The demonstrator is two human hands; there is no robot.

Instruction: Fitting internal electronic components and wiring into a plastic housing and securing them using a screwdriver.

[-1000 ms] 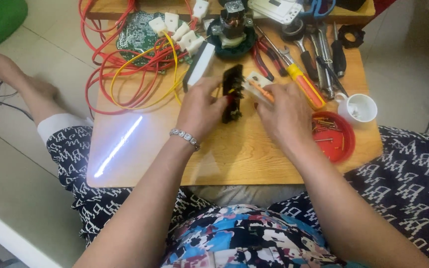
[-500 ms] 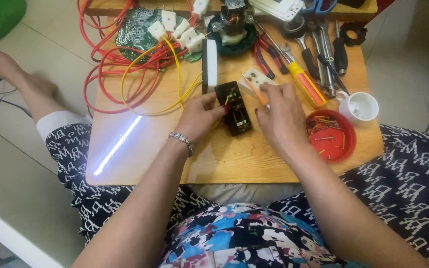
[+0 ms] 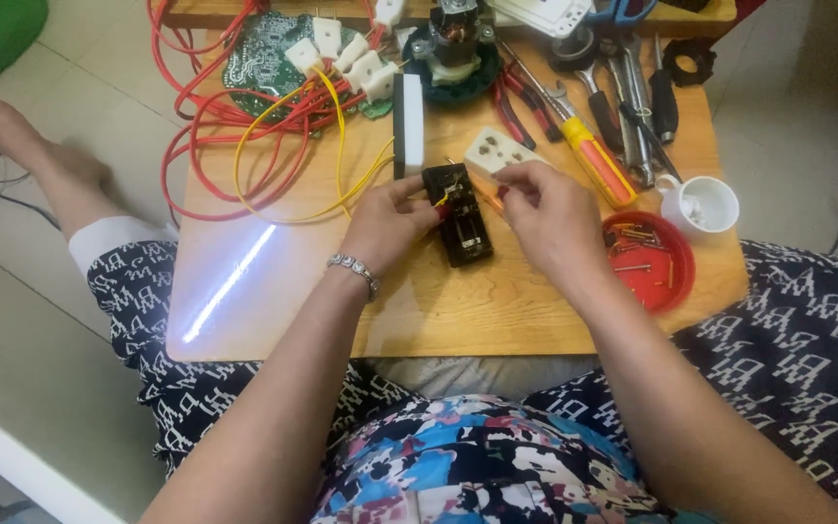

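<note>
A black rectangular electrical part [image 3: 465, 233] lies flat on the low wooden table [image 3: 497, 311], with small yellow and red wire ends at its top. My left hand [image 3: 390, 218] grips its upper left edge with thumb and fingers. My right hand [image 3: 547, 218] is just right of the part, fingers pinched on a thin orange tool [image 3: 485, 190] that points at the part's top edge. A white socket faceplate [image 3: 497, 150] lies just behind my right hand. A white block [image 3: 408, 124] lies behind the left hand.
Red and yellow wires [image 3: 244, 126] loop over the table's left rear beside a green circuit board [image 3: 264, 53]. A motor [image 3: 458, 44], pliers, wrenches and a yellow-handled screwdriver [image 3: 598, 165] lie at the back. A red dish of screws [image 3: 647, 262] and a white cup [image 3: 700, 206] sit on the right.
The black part was held tilted up off the table; it now lies flat. The white block has left my left hand and rests behind it. Both hands stay at the part.
</note>
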